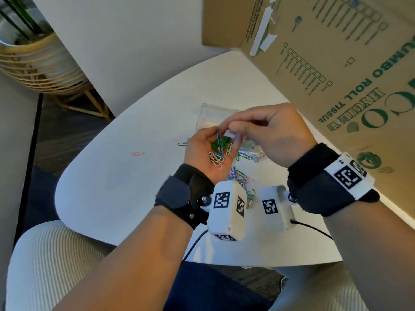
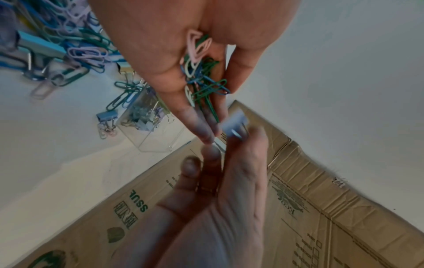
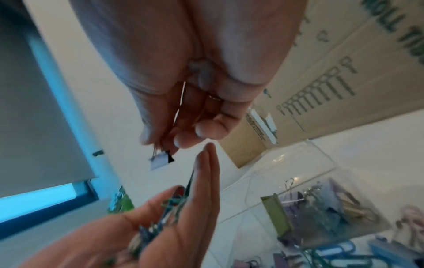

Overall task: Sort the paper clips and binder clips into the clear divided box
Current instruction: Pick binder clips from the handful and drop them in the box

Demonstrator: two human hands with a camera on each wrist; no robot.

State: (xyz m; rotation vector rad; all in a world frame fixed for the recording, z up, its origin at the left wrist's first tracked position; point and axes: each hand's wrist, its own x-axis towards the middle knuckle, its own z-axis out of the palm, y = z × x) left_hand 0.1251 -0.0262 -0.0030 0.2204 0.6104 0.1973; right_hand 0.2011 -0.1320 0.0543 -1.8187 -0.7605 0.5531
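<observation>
My left hand (image 1: 208, 149) is palm up above the table, cupped, and a bunch of green, pink and blue paper clips (image 1: 216, 153) lies in the palm. Just above its fingers, my right hand (image 1: 231, 129) pinches a small white binder clip (image 1: 230, 134) by its wire handles; the same binder clip (image 3: 159, 159) hangs below the fingertips in the right wrist view. The clear divided box (image 1: 207, 115) sits behind both hands, and one compartment (image 2: 146, 117) holds several binder clips. A loose pile of clips (image 1: 239, 176) lies on the table under the hands.
A large cardboard box (image 1: 336, 63) stands along the table's right side, close to my right wrist. A lone pink paper clip (image 1: 137, 153) and a dark one (image 1: 182, 144) lie to the left on the white table (image 1: 123, 194). A woven plant basket (image 1: 38, 63) stands on the floor at far left.
</observation>
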